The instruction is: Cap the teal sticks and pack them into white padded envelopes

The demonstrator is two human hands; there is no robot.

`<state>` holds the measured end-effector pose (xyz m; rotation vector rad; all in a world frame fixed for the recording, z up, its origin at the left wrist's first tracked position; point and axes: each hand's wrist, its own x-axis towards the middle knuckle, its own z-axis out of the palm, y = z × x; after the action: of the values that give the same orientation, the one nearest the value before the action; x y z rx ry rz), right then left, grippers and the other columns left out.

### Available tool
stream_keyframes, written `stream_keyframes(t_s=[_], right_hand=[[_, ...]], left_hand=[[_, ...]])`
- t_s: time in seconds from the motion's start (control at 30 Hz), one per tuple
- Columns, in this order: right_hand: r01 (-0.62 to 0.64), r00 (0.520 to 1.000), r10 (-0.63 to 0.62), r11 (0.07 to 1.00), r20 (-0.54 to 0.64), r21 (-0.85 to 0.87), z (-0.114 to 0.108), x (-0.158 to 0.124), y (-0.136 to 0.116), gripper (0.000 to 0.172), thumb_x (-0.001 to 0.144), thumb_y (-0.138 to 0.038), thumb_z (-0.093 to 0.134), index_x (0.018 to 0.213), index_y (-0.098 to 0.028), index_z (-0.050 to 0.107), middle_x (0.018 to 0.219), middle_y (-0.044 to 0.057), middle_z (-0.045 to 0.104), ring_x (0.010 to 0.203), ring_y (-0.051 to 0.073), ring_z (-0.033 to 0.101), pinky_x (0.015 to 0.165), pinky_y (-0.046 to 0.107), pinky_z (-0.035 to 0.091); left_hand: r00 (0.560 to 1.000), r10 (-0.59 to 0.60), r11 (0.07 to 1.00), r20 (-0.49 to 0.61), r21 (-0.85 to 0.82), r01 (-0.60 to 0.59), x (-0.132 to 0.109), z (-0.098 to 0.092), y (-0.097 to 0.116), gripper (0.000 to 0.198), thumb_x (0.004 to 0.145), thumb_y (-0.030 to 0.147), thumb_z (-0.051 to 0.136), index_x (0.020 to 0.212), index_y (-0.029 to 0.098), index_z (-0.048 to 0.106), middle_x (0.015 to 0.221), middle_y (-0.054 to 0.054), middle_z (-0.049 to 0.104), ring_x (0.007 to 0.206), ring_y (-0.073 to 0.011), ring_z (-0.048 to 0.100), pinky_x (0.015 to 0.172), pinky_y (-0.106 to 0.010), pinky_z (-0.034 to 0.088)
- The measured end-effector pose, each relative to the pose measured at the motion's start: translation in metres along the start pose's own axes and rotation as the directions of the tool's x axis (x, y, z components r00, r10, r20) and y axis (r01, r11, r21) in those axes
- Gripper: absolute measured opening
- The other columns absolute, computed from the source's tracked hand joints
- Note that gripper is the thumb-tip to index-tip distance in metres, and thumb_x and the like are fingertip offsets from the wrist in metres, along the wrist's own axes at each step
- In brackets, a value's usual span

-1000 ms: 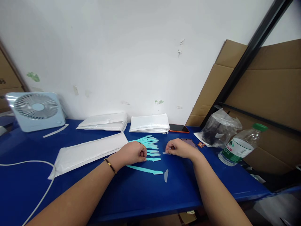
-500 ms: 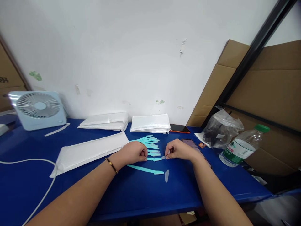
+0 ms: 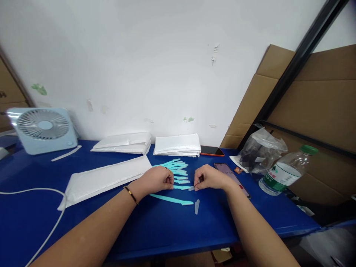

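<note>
My left hand [image 3: 160, 178] is closed on the handle of a turquoise eyebrow razor [image 3: 181, 187], whose blade end points right. Between the closed fingertips of my right hand [image 3: 209, 178] is a small translucent blade cap [image 3: 191, 188], meeting the razor's tip; how far it sits over the blade is too small to tell. Nearer to me lies another turquoise razor [image 3: 171, 199], with a loose translucent cap [image 3: 197, 207] just right of its tip. Several more razors [image 3: 178, 167] are fanned out beyond my left hand, their handles partly hidden by it.
A white padded mailer [image 3: 108, 180] lies left of my hands, with mailer stacks [image 3: 122, 142] [image 3: 178, 144] by the wall. A phone [image 3: 232, 178], a bagged cup [image 3: 261, 148] and a water bottle [image 3: 286, 172] are at right. A fan [image 3: 46, 128] and white cable [image 3: 59, 218] are left.
My right hand has shifted slightly left, bringing the cap closer onto the razor's tip. My left hand keeps its hold. The whole view has drifted a little.
</note>
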<state>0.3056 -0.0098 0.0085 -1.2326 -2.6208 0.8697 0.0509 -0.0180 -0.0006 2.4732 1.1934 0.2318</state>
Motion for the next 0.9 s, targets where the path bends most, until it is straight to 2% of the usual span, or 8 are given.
stream_keyframes(t_s=[0.27, 0.37, 0.63, 0.8, 0.87, 0.9], right_hand=[[-0.068, 0.998, 0.068, 0.997, -0.001, -0.038, -0.003, -0.003, 0.002, 0.021, 0.063, -0.036, 0.07, 0.068, -0.016, 0.068, 0.068, 0.001, 0.067, 0.058, 0.012, 0.056, 0.05, 0.02, 0.038], [-0.039, 0.999, 0.039, 0.999, -0.011, -0.032, 0.0, -0.001, 0.002, 0.023, 0.064, -0.039, 0.069, 0.069, -0.017, 0.069, 0.069, 0.001, 0.067, 0.059, 0.012, 0.056, 0.051, 0.02, 0.038], [0.036, 0.985, -0.035, 0.999, -0.169, 0.004, 0.023, 0.021, -0.002, 0.025, 0.068, -0.041, 0.068, 0.07, -0.016, 0.067, 0.07, 0.001, 0.064, 0.06, 0.011, 0.053, 0.052, 0.02, 0.036], [0.023, 0.974, -0.02, 1.0, -0.224, 0.013, 0.015, 0.015, -0.005, 0.026, 0.069, -0.041, 0.068, 0.075, -0.016, 0.068, 0.073, 0.002, 0.063, 0.063, 0.011, 0.054, 0.055, 0.02, 0.038], [0.067, 0.982, -0.059, 0.997, -0.182, 0.042, 0.007, 0.006, -0.008, 0.029, 0.066, -0.042, 0.07, 0.079, -0.016, 0.068, 0.076, 0.002, 0.062, 0.063, 0.011, 0.053, 0.056, 0.02, 0.039], [0.102, 0.988, -0.094, 0.993, -0.12, 0.062, 0.004, 0.002, -0.011, 0.032, 0.064, -0.043, 0.071, 0.081, -0.017, 0.069, 0.077, 0.002, 0.061, 0.062, 0.01, 0.052, 0.055, 0.02, 0.039]], left_hand=[[1.0, -0.015, 1.0, 0.008, 0.006, 0.015, 0.0, 0.0, 0.0, 0.014, 0.071, 0.037, 0.061, 0.076, 0.025, 0.066, 0.07, 0.003, 0.065, 0.061, -0.0113, 0.055, 0.049, -0.021, 0.031], [1.0, -0.016, 1.0, 0.014, 0.002, 0.016, 0.0, 0.001, 0.0, 0.015, 0.071, 0.037, 0.061, 0.076, 0.025, 0.066, 0.07, 0.003, 0.065, 0.061, -0.0112, 0.054, 0.049, -0.021, 0.031], [0.998, -0.001, 0.999, -0.057, 0.052, 0.004, 0.005, 0.006, -0.004, 0.009, 0.072, 0.031, 0.06, 0.077, 0.025, 0.065, 0.073, 0.003, 0.064, 0.066, -0.012, 0.055, 0.052, -0.022, 0.032], [0.995, 0.013, 0.995, -0.101, 0.103, -0.002, 0.006, 0.007, -0.006, 0.015, 0.076, 0.034, 0.057, 0.084, 0.024, 0.065, 0.08, 0.0, 0.065, 0.072, -0.0146, 0.056, 0.056, -0.023, 0.034], [0.989, 0.031, 0.996, -0.142, 0.093, -0.018, 0.002, 0.003, -0.004, 0.023, 0.075, 0.039, 0.058, 0.09, 0.023, 0.064, 0.088, -0.002, 0.064, 0.077, -0.0157, 0.056, 0.059, -0.023, 0.035], [0.988, 0.044, 0.997, -0.15, 0.077, -0.033, 0.0, 0.0, -0.002, 0.027, 0.073, 0.043, 0.059, 0.092, 0.023, 0.063, 0.091, -0.002, 0.063, 0.079, -0.0161, 0.056, 0.06, -0.023, 0.036]])
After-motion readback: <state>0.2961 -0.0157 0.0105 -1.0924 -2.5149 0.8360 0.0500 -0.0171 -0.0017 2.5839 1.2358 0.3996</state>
